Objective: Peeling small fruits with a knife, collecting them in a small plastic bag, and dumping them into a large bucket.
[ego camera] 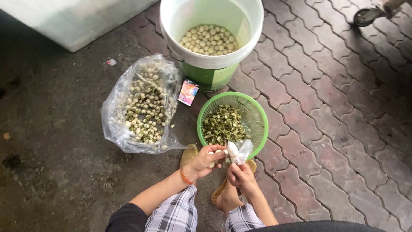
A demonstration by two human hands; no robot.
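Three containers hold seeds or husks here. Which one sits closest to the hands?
The green mesh basket of dark green husks: its near rim lies just beyond the left hand and right hand. The clear plastic bag and white bucket sit farther away.

A small bright phone lies on the ground far above the grip. A big white box sits far up-left. A black wheel sits far up-right.

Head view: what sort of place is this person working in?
Probably an outdoor yard or pavement used for food preparation. The ground is interlocking brick paving beside bare concrete, and a white bucket of pale seeds and a green basket of husks stand on it.
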